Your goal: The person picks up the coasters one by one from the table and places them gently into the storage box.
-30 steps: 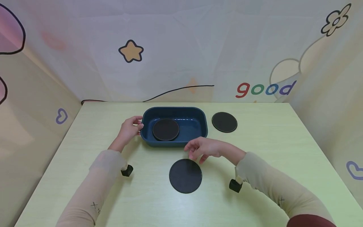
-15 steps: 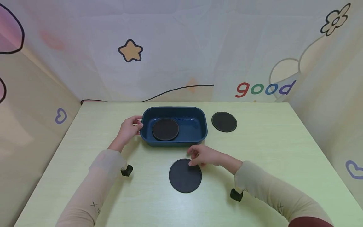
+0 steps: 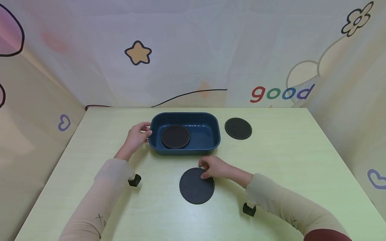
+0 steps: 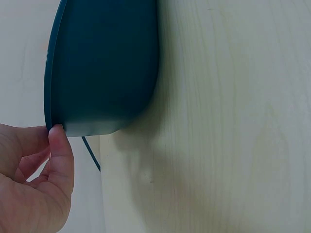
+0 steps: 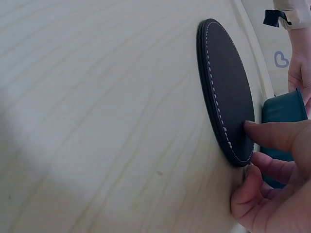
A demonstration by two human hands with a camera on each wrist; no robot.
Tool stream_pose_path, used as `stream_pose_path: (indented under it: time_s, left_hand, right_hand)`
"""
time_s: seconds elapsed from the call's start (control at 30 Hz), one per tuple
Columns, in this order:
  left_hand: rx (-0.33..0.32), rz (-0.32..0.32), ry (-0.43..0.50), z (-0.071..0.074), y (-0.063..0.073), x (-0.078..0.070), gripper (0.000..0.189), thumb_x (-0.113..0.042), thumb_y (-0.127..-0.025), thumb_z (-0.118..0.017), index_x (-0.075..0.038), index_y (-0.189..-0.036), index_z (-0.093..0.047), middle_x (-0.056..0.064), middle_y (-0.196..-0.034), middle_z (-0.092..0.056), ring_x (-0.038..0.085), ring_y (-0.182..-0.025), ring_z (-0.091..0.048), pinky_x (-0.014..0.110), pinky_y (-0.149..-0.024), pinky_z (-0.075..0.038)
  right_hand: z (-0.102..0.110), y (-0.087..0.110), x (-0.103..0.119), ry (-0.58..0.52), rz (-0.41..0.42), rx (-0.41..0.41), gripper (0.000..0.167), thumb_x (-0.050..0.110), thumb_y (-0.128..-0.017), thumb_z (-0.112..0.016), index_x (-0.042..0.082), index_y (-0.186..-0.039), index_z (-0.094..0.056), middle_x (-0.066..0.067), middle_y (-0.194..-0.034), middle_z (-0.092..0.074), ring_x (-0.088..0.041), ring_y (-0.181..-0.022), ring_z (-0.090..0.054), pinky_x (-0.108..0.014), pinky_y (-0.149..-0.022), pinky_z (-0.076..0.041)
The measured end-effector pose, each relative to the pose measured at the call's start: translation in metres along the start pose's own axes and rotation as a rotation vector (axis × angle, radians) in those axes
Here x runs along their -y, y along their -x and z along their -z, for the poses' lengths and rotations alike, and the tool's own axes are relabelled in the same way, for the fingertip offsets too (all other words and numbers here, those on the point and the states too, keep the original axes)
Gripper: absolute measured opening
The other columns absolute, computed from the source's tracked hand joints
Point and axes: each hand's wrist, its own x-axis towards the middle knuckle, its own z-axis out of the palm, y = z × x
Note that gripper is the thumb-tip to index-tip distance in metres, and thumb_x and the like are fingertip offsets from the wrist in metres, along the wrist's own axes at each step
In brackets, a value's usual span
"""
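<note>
A deep blue rectangular dish (image 3: 205,135) stands near the back of the table, with a round black coaster (image 3: 176,136) lying in its left part. At the dish's left end, my left hand (image 3: 137,136) pinches the rim between thumb and fingers, as the left wrist view also shows. In front of the dish lies another black coaster (image 3: 196,189) with pale stitching round its border and a thick, layered-looking edge. My right hand (image 3: 217,168) pinches its far right edge, thumb on the top face and fingertips at the rim. Part of those fingers is hidden in the head view.
A third black coaster (image 3: 238,128) lies on the table right of the dish. The pale wooden table (image 3: 286,150) ends at the back against a printed cloth (image 3: 187,50). Cloth also hangs at both sides.
My right hand has come down from the dish's front rim toward me, and its thumb now sits on the front coaster. The left hand has stayed at the dish.
</note>
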Motion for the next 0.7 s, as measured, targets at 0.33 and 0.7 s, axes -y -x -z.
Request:
stream_pose_path:
  time_s: [0.33,0.7]
  left_hand:
    - [-0.003,0.001,-0.002,-0.0009,-0.0002,-0.0001,0.039,-0.006,-0.089,-0.048,-0.003,-0.128,-0.042,0.015,-0.106,-0.047,0.012,-0.071,-0.051,0.016,-0.058,-0.05]
    - [0.0,0.004,-0.003,-0.0005,0.0001,-0.0006,0.039,-0.006,-0.09,-0.047,-0.003,-0.129,-0.042,0.016,-0.107,-0.047,0.012,-0.071,-0.051,0.016,-0.058,-0.05]
  right_hand:
    - [-0.0012,-0.0041,0.0024,0.056,-0.034,-0.007,0.025,0.009,-0.063,-0.076,0.006,-0.08,-0.057,0.0,-0.067,-0.048,-0.012,-0.064,-0.043,-0.022,-0.058,-0.036]
    - [0.0031,-0.0014,0.0033,-0.075,-0.068,0.044,0.024,0.004,-0.067,-0.073,0.003,-0.081,-0.054,-0.001,-0.071,-0.045,-0.014,-0.065,-0.041,-0.022,-0.057,-0.035]
